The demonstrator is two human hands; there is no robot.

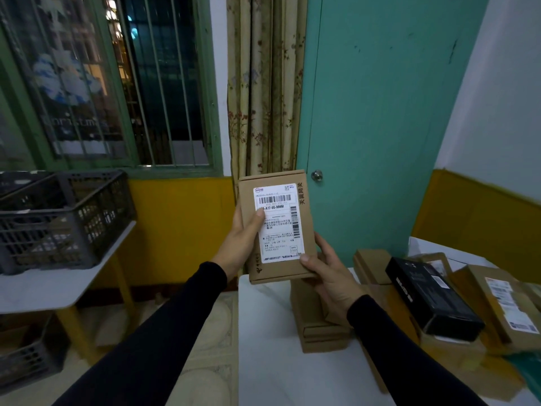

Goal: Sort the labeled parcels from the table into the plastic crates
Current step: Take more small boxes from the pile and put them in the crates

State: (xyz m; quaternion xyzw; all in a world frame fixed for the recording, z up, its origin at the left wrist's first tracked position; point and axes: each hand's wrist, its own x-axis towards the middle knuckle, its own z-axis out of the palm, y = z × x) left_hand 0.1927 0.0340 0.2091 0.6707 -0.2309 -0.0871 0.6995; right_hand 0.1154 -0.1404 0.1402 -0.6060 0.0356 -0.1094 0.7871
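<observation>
A: Nearest us are our black sleeves (175, 332), reaching forward over the white table (263, 347). What is the biggest thing past them?

B: That table, with a heap of brown parcels (497, 303) on its right side and a black box (430, 300) lying tilted on top of them. A stack of flat cartons (319, 332) sits just under our right wrist.

A: And the dark plastic crate (64, 218)?

B: It stands well off to the left on a second white table (52, 285), with another crate (26, 364) on the floor below.

A: Where is the labeled parcel (278, 227)?

B: Upright in the air between both hands, above the table's near-left end, label facing us. Our left hand (243, 238) grips its left edge, thumb pressed on the label. Our right hand (328, 273) curls round the lower right corner, thumb on the front face, fingers behind.
</observation>
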